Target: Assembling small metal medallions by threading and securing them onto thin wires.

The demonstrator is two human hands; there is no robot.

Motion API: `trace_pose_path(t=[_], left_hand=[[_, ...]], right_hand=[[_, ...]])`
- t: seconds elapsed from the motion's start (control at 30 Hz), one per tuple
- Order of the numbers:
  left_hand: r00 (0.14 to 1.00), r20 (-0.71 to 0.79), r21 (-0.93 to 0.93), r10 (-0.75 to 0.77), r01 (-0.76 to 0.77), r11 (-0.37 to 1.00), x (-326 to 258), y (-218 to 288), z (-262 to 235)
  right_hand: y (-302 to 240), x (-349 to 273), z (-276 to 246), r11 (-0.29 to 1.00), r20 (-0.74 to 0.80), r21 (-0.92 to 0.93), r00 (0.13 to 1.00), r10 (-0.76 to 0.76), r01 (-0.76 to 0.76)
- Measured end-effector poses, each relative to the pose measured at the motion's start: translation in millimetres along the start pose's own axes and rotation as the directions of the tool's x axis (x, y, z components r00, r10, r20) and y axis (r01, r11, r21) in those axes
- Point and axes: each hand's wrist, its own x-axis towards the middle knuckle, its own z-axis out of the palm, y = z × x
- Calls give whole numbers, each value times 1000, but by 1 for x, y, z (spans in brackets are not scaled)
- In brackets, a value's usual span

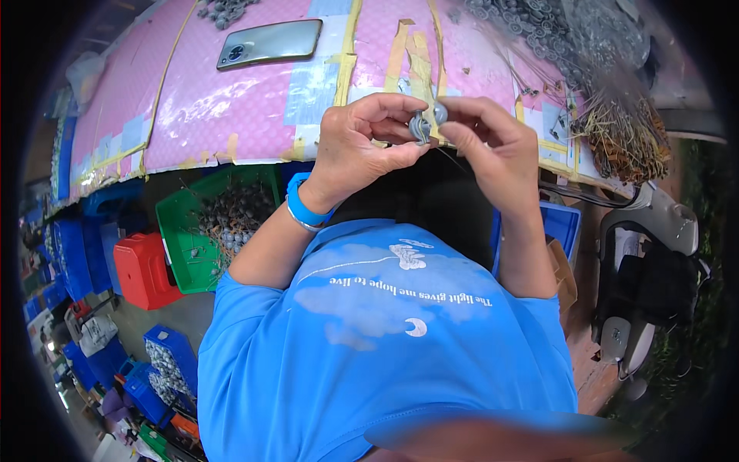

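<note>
Above the table's near edge, my left hand (358,138) pinches a small grey plastic part (419,128) between thumb and fingers. Close beside it, my right hand (499,150) holds a small round grey cap-like piece (440,113) at its fingertips. The two pieces are very near each other; whether they touch, I cannot tell. A thin dark wire or lead (453,159) runs down below my right fingers, its upper end hidden. The table (223,100) has a pink patterned cover patched with tape.
A phone (271,43) lies at the back left. Grey round parts (523,27) are heaped at the back right, near a bundle of thin wired pieces (625,138). Below the table stand a green bin (173,231) of dark parts, a red container (142,269) and a blue bin (562,223).
</note>
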Motion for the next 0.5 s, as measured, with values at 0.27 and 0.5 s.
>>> trace_pose_path(t=[0.27, 0.5], left_hand=[[997, 33, 183, 74, -79, 980, -4, 2, 11], [963, 87, 487, 253, -263, 833, -7, 10, 16]], right_hand=[[5, -24, 1, 991, -27, -41, 992, -125, 124], [5, -27, 12, 989, -52, 98, 992, 114, -109]])
